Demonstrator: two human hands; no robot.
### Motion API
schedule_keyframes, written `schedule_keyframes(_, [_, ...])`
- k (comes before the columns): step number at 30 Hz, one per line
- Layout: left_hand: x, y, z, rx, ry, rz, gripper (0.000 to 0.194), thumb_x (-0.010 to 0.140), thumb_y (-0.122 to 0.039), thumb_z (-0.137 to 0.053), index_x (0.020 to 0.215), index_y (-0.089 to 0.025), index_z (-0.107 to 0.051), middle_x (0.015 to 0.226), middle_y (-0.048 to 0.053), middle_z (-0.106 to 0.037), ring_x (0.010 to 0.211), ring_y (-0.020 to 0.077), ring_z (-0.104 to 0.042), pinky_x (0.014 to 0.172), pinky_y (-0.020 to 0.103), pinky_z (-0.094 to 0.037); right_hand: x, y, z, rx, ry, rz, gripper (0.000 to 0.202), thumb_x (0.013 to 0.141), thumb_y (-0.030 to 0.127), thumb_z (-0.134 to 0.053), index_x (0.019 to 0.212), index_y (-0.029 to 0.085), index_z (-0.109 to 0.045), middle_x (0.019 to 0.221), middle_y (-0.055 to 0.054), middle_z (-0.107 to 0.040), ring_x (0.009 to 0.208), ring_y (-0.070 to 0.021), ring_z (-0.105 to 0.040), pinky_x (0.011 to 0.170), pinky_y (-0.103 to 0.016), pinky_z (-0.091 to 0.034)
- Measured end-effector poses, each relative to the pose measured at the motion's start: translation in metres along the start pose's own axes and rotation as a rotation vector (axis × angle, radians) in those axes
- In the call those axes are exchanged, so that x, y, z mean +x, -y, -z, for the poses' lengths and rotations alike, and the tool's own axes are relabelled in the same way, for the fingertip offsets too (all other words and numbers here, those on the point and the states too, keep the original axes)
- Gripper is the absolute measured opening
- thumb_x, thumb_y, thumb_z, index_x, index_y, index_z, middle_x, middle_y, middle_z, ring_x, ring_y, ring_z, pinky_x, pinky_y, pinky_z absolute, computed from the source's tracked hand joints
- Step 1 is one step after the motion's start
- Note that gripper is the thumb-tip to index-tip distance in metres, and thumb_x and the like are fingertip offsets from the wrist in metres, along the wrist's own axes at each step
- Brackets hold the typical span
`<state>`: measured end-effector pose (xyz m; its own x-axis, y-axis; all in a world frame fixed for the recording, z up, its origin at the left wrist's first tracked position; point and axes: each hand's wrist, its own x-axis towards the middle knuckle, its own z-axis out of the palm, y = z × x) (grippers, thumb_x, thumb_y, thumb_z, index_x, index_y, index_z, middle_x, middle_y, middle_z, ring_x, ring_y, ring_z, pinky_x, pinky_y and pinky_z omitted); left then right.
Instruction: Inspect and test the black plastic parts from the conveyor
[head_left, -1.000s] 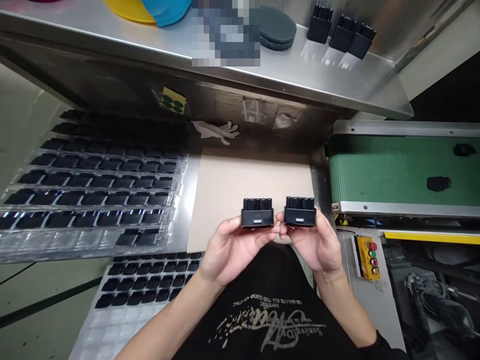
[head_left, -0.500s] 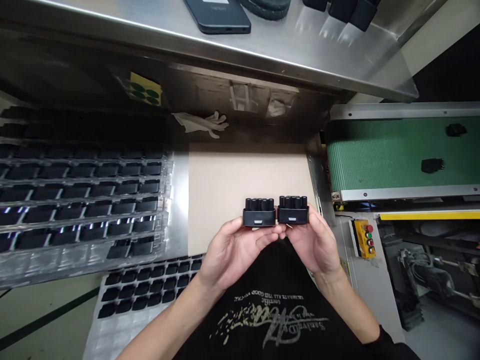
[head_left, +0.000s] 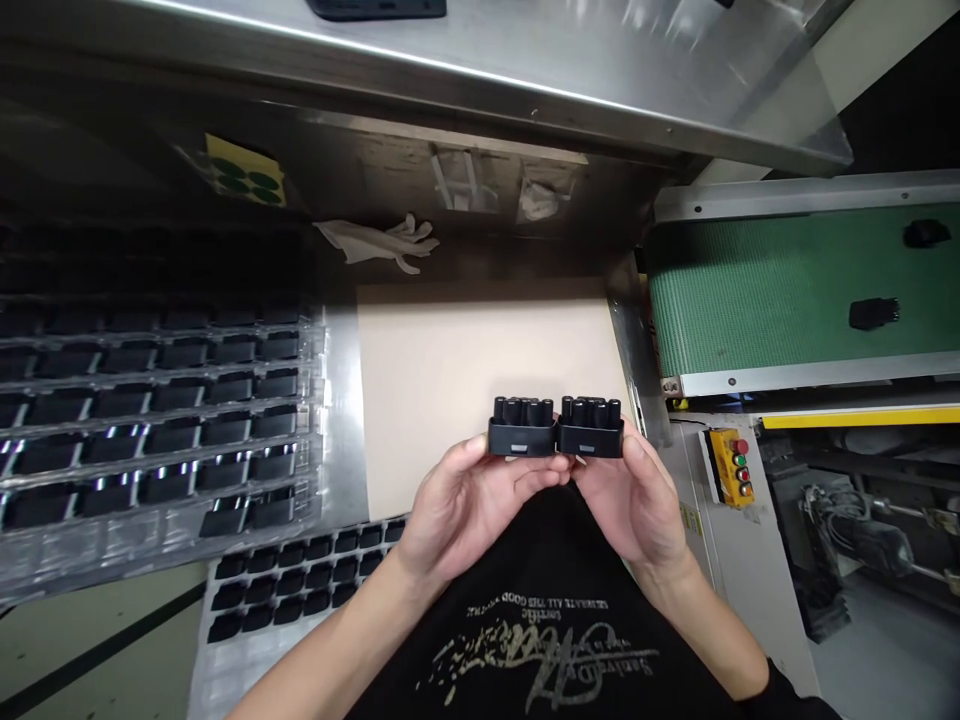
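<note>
Two black plastic parts with rows of round posts on top are held side by side above the near part of a beige board (head_left: pixel 480 350). My left hand (head_left: pixel 472 510) grips the left black part (head_left: pixel 523 435) between thumb and fingers. The right black part (head_left: pixel 590 437) is in my right hand (head_left: pixel 634 505), thumb at its right side. The parts' inner ends touch or nearly touch, and the fingertips of both hands meet beneath them.
Stacked clear trays of black parts (head_left: pixel 172 440) stand at left, with another tray (head_left: pixel 262 670) below. A white glove (head_left: pixel 379 242) lies behind the board. At right, a green conveyor (head_left: pixel 780 300) carries two black pieces, above a yellow button box (head_left: pixel 731 468). A metal shelf (head_left: pixel 570 75) crosses the top.
The view has shifted a little, so the shelf and phone sit higher and the trays farther left. The two held parts look closer together. Both hands keep their grip.
</note>
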<state>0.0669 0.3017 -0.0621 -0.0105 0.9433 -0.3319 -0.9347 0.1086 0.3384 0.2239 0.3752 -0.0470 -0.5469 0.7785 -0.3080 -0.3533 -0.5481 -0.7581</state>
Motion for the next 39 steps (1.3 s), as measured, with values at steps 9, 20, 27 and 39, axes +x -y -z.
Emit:
schedule_keyframes(9, [0.009, -0.004, -0.004, 0.044, 0.015, -0.032, 0.034, 0.103, -0.033, -0.060, 0.107, -0.009, -0.084, 0.106, 0.017, -0.082, 0.101, 0.0272, -0.079, 0.097, 0.036, -0.064, 0.010, 0.009, -0.001, 0.038, 0.020, -0.011, 0.018, 0.098, 0.044, -0.070, 0.099, 0.027, -0.076, 0.114, -0.006, -0.077, 0.109, -0.0253, -0.069, 0.103, -0.047, -0.058])
schedule_keyframes(20, [0.043, -0.012, -0.008, -0.016, 0.062, 0.029, 0.031, 0.100, -0.034, -0.064, 0.106, -0.011, -0.084, 0.104, 0.015, -0.082, 0.098, 0.0259, -0.078, 0.095, 0.036, -0.063, 0.031, 0.015, 0.005, 0.053, -0.042, 0.044, 0.025, 0.095, 0.047, -0.073, 0.106, 0.026, -0.080, 0.112, -0.006, -0.078, 0.099, -0.0222, -0.070, 0.093, -0.040, -0.060])
schedule_keyframes(27, [0.081, -0.015, -0.020, -0.113, -0.085, 0.151, 0.022, 0.097, -0.025, -0.067, 0.098, -0.009, -0.081, 0.110, 0.016, -0.081, 0.102, 0.0255, -0.078, 0.096, 0.033, -0.063, 0.063, 0.022, 0.020, 0.185, -0.153, -0.060, 0.033, 0.088, 0.051, -0.080, 0.100, 0.020, -0.081, 0.091, -0.006, -0.080, 0.083, -0.0193, -0.071, 0.073, -0.031, -0.059])
schedule_keyframes(39, [0.060, -0.003, -0.036, 0.205, -0.080, -0.136, 0.036, 0.082, -0.029, -0.088, 0.113, -0.013, -0.079, 0.120, 0.015, -0.077, 0.115, 0.0273, -0.072, 0.107, 0.039, -0.056, 0.040, 0.022, 0.007, -0.142, -0.271, 0.344, 0.026, 0.085, 0.039, -0.084, 0.103, 0.025, -0.072, 0.109, -0.004, -0.073, 0.099, -0.0192, -0.068, 0.093, -0.037, -0.055])
